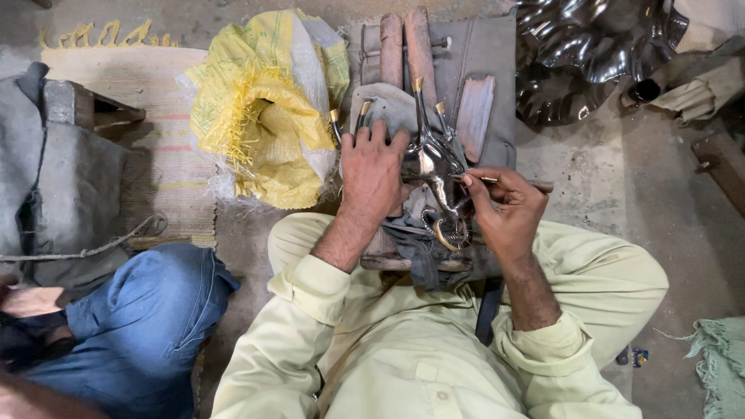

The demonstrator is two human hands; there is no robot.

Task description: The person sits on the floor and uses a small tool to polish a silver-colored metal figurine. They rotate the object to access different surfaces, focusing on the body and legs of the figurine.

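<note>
The left hand (372, 171) presses flat on the shiny metal ornament (434, 167); the right hand (504, 209) pinches a thin scraping tool (512, 183), which could slip and scratch it

Under my left hand (372, 167) lies a polished silver metal ornament (436, 167), curved and branching, with brass-coloured tips, flat on grey cloth. In my right hand (504, 209) I hold a thin metal tool (512, 182), its tip touching the ornament.
</note>
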